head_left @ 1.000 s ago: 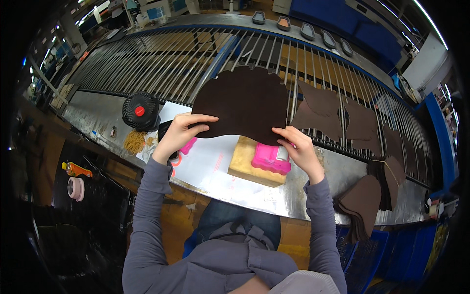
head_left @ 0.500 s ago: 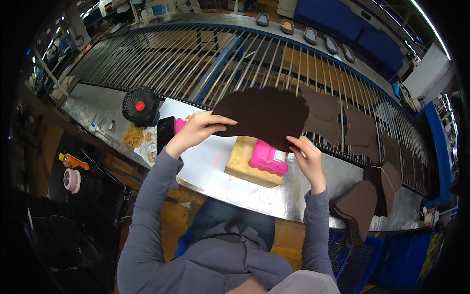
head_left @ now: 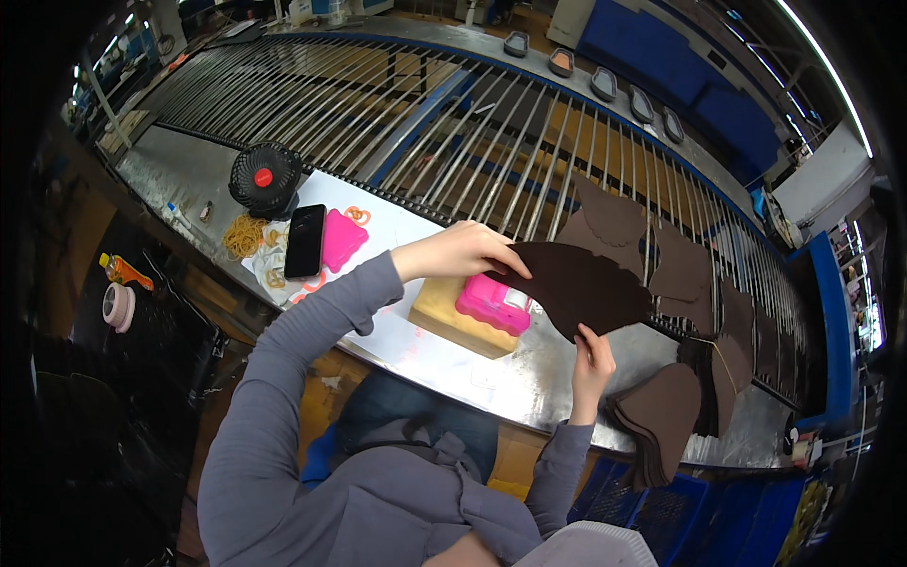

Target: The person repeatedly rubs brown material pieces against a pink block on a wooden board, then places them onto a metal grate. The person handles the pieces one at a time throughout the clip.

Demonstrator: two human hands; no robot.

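Observation:
A dark brown flat cut piece (head_left: pixel 586 283) with a scalloped edge hangs between my two hands above the worktable. My left hand (head_left: pixel 468 253) pinches its left end, and my right hand (head_left: pixel 591 364) pinches its lower edge. Beneath and left of the piece, a bright pink box (head_left: pixel 493 304) with a wavy edge rests on a yellowish block (head_left: pixel 439 321). To the right of my right hand lies a fanned stack of brown pieces (head_left: pixel 661 416), overhanging the table's front edge. Next to it is another bundle (head_left: pixel 726 378) with a band around it.
Roller conveyor (head_left: pixel 378 104) runs behind the table, with more brown pieces (head_left: pixel 605 222) lying on it at right. At left are a black fan (head_left: pixel 265 178), rubber bands (head_left: pixel 246 236), a phone (head_left: pixel 305 242) and a pink wavy pad (head_left: pixel 344 240). Shoe-shaped moulds (head_left: pixel 604 83) line the far ledge.
Both hands have carried the brown piece rightward and tilted it, its right end now lower. The phone and pink pad, partly hidden before by my left hand, show fully.

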